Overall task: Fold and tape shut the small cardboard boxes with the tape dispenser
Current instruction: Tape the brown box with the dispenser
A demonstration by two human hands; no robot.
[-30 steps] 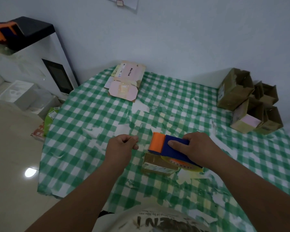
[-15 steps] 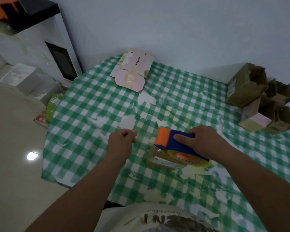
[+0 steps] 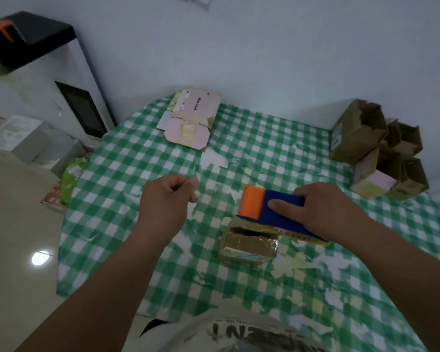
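My right hand (image 3: pixel 325 209) grips the blue and orange tape dispenser (image 3: pixel 262 207), held just above the far edge of a small brown cardboard box (image 3: pixel 249 246) on the checked tablecloth. The box's top shows a dark gap between its flaps. My left hand (image 3: pixel 168 199) is to the left of the dispenser, thumb and forefinger pinched together on what looks like the end of a clear tape strip, which is barely visible. A gap of bare cloth lies between the two hands.
Flattened pink cartons (image 3: pixel 191 118) lie at the table's far edge. Several brown boxes (image 3: pixel 376 148) are piled at the far right against the wall. The green checked table (image 3: pixel 127 174) ends at left, with floor, a white cabinet (image 3: pixel 48 80) and packets beyond.
My left hand has drawn away to the left from the dispenser, widening the gap. The right hand holds the dispenser over the box, whose top is more exposed.
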